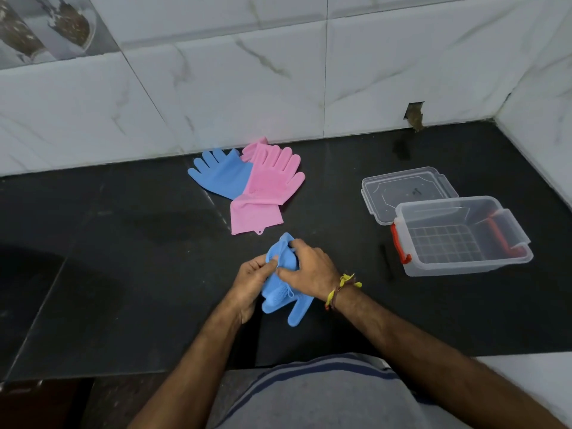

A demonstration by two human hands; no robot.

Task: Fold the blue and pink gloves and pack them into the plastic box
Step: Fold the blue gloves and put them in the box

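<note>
A blue glove [278, 297] is bunched up between both hands above the middle of the black counter. My left hand [252, 281] grips its left side and my right hand [309, 270] pinches it from the right; glove fingers hang out below. Farther back, near the wall, a second blue glove [218, 173] lies flat with a pink glove [266, 187] overlapping its right side. Another pink glove [255, 147] peeks out behind that one. The clear plastic box [495, 264] with red latches stands open and empty at the right.
The box's clear lid [399, 188] lies flat behind the box. A marble-tiled wall [278, 82] runs along the back and the right side. The black counter [123, 274] ends at its front edge near my body.
</note>
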